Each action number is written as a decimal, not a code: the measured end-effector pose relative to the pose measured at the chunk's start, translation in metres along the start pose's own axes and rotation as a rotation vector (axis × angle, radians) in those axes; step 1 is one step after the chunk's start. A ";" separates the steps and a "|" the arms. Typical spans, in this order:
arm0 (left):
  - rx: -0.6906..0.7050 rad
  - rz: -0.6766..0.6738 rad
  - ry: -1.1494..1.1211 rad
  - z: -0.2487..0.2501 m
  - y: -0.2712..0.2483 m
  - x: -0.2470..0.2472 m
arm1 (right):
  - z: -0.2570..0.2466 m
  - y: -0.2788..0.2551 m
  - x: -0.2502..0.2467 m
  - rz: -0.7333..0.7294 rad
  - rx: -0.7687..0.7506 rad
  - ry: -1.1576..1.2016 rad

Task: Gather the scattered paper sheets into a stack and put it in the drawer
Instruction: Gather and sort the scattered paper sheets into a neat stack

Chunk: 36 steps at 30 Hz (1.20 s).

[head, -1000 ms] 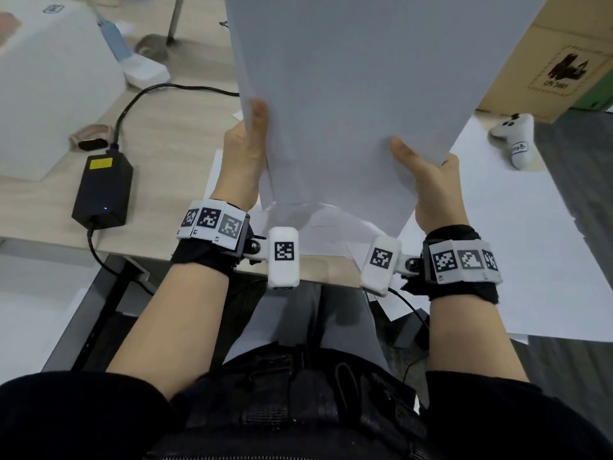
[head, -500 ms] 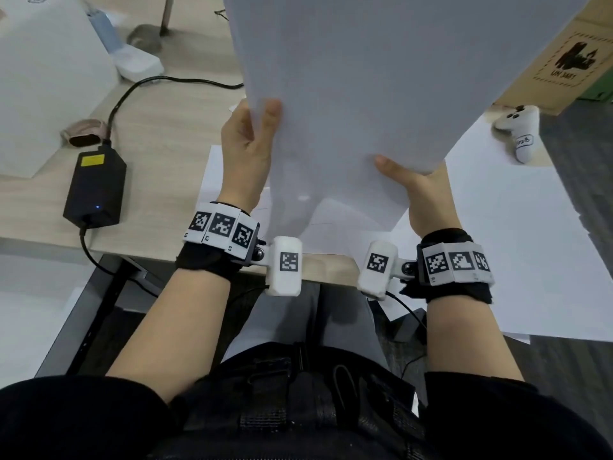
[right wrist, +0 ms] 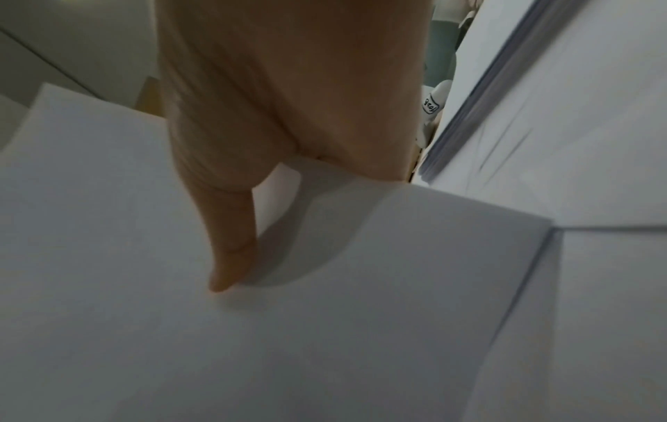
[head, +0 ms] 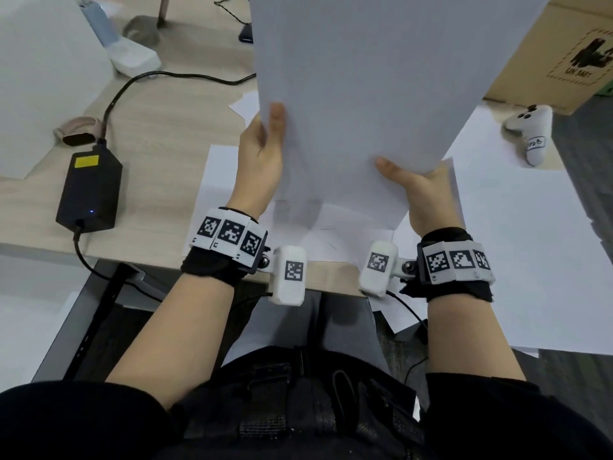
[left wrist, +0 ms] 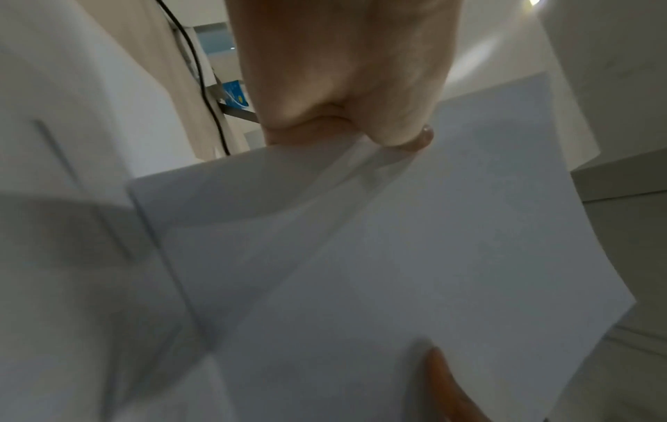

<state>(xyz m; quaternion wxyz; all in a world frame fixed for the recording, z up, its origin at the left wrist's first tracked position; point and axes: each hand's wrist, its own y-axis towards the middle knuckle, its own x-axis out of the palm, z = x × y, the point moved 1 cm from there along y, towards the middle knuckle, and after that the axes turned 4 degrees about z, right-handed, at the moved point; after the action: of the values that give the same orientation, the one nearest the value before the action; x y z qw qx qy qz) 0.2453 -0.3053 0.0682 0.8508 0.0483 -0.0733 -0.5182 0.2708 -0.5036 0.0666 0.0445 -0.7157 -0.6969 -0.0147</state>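
Note:
A stack of white paper sheets [head: 365, 78] stands upright above the wooden desk [head: 159, 134], held between both hands. My left hand [head: 265, 144] pinches its left edge, thumb on the near face; the left wrist view shows the same pinch on the sheets [left wrist: 397, 242]. My right hand [head: 418, 180] grips the lower right corner, thumb lying across the near face of the paper [right wrist: 180, 314]. More loose sheets [head: 331, 240] lie flat on the desk under the stack, and a large white sheet [head: 514, 244] overhangs the desk on the right. No drawer is in view.
A black power brick [head: 89, 190] with its cable lies at the desk's left, beside a pink watch [head: 78, 131]. A white box [head: 43, 68] stands at the far left. A white controller [head: 530, 134] and a cardboard box [head: 570, 51] sit at the right.
The stack has tilted slightly to the right and shifted in my grip. My right thumb has slid lower and flatter on the paper; my left hand stays on the left edge.

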 end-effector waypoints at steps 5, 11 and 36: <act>-0.095 0.068 0.305 -0.035 0.020 -0.016 | 0.006 0.017 -0.001 0.076 0.071 -0.017; -0.428 0.028 1.003 -0.057 0.045 -0.033 | 0.016 0.049 -0.003 0.128 0.178 -0.230; -0.317 0.063 0.308 -0.057 0.083 -0.016 | 0.052 0.105 0.003 0.194 0.410 -0.467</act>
<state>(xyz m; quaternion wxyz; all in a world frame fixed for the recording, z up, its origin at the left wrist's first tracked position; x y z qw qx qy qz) 0.3208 -0.2531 0.0238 0.8646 -0.0099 0.1385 -0.4829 0.3737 -0.4994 0.0106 0.0278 -0.7389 -0.6055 0.2945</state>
